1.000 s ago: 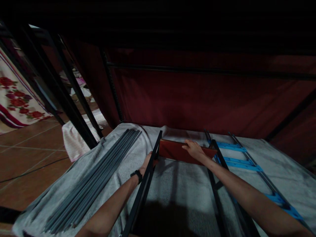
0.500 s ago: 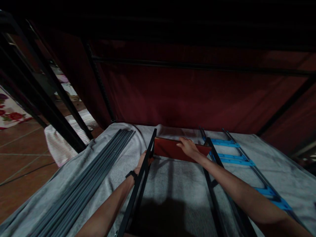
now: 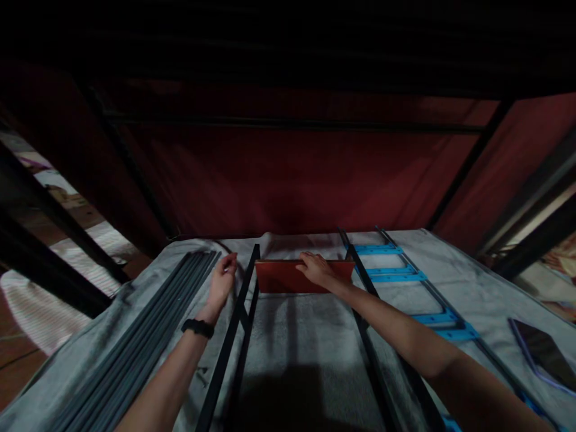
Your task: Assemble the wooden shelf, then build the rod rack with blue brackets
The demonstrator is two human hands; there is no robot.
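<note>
Since 0.5 s ago, the left hand (image 3: 221,283) has come off the left black metal rail (image 3: 229,342) and now hovers loosely open just to its left, fingers spread, touching nothing that can be made out. The right hand (image 3: 317,269) stays draped over the top edge of the flat rust-red rectangular panel (image 3: 288,277), fingers curled over it; how firmly it clamps cannot be told in this dim light.

That panel stands on edge near the far edge of the grey cloth-covered bed surface (image 3: 297,336), spanning the gap between the left rail and the right black metal rail (image 3: 360,300). It looks thin, stiff and light, probably sheet metal or board, with a smooth face that could slip, so a hold along the top edge near each end, close to the rails, seems soundest.

Left of the hands, a bundle of long grey metal rods (image 3: 148,342) lies lengthwise toward the left edge. To the right lies a ladder-like black frame with bright blue cross-pieces (image 3: 391,275). A dark flat phone-like slab (image 3: 542,354) rests near the right edge.

Behind hangs a dark red fabric wall (image 3: 288,180) on black frame posts. Tiled floor and pale cloth show at far left. The soft cover would let the parts sink or tilt.
</note>
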